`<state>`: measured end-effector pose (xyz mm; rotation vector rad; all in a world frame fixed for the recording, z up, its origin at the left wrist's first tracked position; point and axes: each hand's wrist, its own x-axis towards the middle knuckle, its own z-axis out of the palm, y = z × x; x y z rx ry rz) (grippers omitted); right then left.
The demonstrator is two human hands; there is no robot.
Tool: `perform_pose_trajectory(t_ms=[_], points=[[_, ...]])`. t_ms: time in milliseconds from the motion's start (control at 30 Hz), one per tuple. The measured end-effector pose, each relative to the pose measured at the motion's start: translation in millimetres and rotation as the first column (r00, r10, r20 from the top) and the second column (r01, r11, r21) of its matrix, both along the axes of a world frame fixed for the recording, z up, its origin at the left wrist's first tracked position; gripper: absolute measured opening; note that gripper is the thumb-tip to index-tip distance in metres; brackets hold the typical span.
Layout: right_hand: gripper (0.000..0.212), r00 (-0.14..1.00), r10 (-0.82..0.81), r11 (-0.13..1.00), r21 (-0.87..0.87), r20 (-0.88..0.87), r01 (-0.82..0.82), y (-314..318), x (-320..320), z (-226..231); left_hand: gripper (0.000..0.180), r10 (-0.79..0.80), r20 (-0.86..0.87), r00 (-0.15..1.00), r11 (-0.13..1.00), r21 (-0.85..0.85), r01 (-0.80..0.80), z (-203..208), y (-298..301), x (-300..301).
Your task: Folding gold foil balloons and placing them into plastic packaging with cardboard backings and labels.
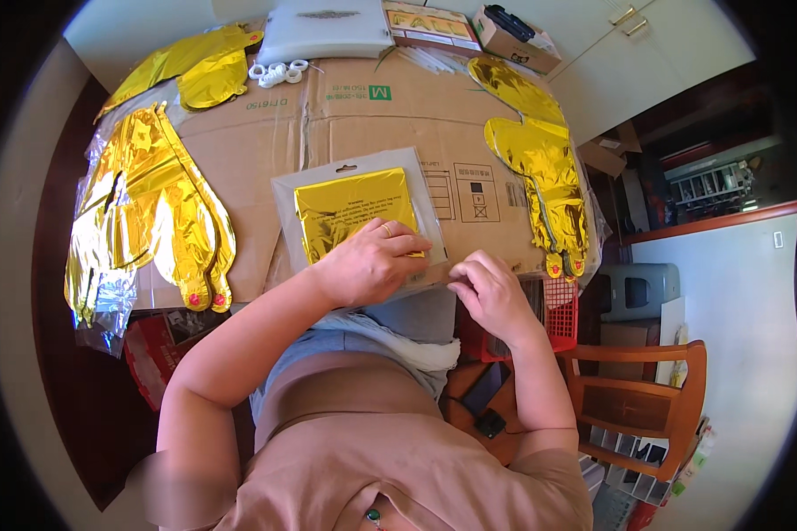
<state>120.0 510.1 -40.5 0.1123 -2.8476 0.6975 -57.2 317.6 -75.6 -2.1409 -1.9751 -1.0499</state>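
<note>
A clear plastic bag with a hang hole lies at the table's front middle, holding a folded gold foil balloon seen behind dark print. My left hand rests over the bag's lower part, its fingers curled and closed at the lower right edge. Just right of the bag, near the table's front edge, my right hand is closed with thumb and fingers drawn together. Whatever those right fingertips hold, if anything, is too small to make out. The left palm hides the bag's lower edge.
Flat gold foil balloons lie at the left, another at the right. White tape rolls, thin white sticks, a whitish case and boxes line the back. A wooden chair and red basket stand at right.
</note>
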Motion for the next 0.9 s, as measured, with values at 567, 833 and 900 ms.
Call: perform_pose_trajectory(t_ms=[567,833,900], points=[[0.014,0.984,0.117,0.992,0.039,0.133,-0.123,-15.2,13.1,1.6,0.031,-0.013,0.011,1.000,1.000,0.003,0.013,-5.4,-1.2,0.4],[0.018,0.994,-0.084,0.996,-0.018,-0.074,0.083,-13.6,12.6,3.7,0.036,-0.023,0.013,1.000,1.000,-0.019,0.023,1.2,-2.3,0.2],[0.019,0.995,-0.048,0.998,0.045,-0.086,0.052,-8.1,5.4,-0.3,0.036,-0.022,0.019,1.000,1.000,-0.016,0.022,0.7,-2.0,0.9]])
